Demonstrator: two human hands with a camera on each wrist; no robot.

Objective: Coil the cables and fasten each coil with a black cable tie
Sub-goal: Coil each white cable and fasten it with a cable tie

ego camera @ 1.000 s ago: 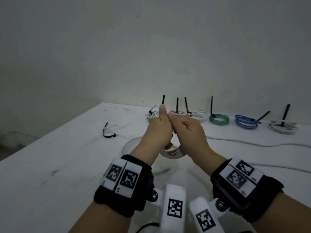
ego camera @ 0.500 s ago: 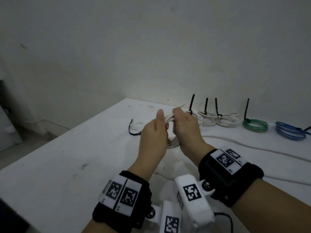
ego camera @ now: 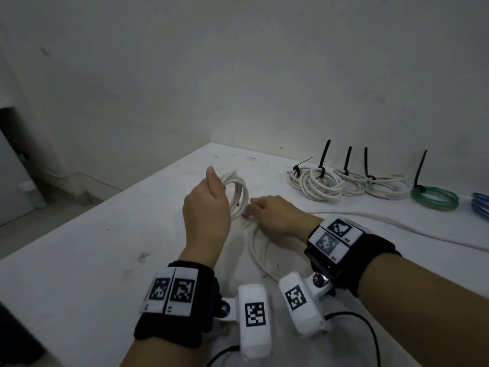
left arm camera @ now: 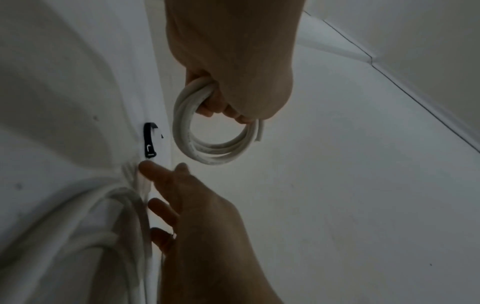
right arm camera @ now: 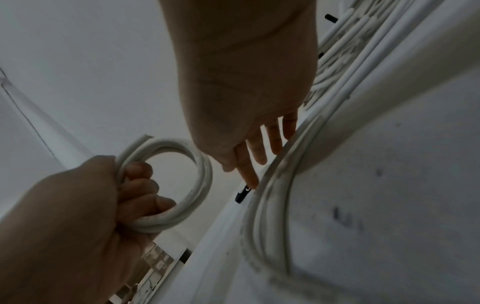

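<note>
My left hand [ego camera: 211, 197] grips a small coil of white cable [ego camera: 239, 197] and holds it upright just above the white table [ego camera: 79, 260]; the fingers curl through the ring [left arm camera: 221, 107]. My right hand [ego camera: 250, 211] is off the coil, fingers straight and low over the table. In the right wrist view its index fingertip [right arm camera: 250, 181] is at the end of a loose black cable tie [right arm camera: 242, 194], which lies flat on the table beside the coil [left arm camera: 150, 142]. The head view hides that tie behind my hands.
More white cable [ego camera: 259, 250] loops on the table under my wrists and runs off right [ego camera: 397, 226]. Tied coils line the back right: white ones [ego camera: 317, 186], a green one [ego camera: 434, 200], a blue one [ego camera: 481, 207]. The table's left edge drops off nearby.
My right hand has let go of the coil and dropped to the table toward the black tie. My left hand keeps hold of the coil, now lower.
</note>
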